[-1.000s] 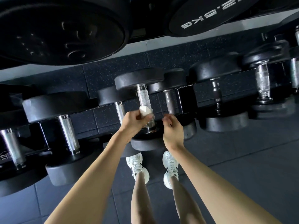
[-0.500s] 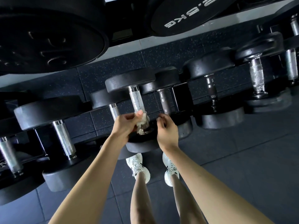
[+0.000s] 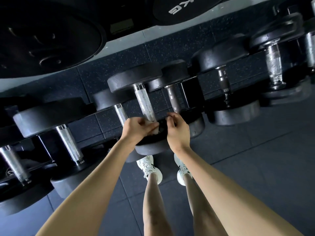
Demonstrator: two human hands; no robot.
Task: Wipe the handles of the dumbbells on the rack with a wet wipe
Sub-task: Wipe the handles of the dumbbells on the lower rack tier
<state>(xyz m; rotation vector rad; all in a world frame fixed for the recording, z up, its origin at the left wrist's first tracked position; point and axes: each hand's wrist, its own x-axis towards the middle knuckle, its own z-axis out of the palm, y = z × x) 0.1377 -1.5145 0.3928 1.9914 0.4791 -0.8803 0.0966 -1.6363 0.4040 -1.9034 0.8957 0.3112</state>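
Plainly, one wipe [image 3: 155,130] is pinched by the left hand [image 3: 136,129] fingers at the near end of the centre handle [image 3: 144,103] (knurled chrome). The right hand [image 3: 179,132] fingers curl just beside it; their hold I cannot tell. Eight handles crowd the rack [image 3: 192,94]; the floor [image 3: 255,167] spreads rightward.

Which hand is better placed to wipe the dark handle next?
Probably the left. The left hand grips the wet wipe at the near end of the knurled handle, and the dark handle is just beside it. The right hand is nearer but shows no wipe.
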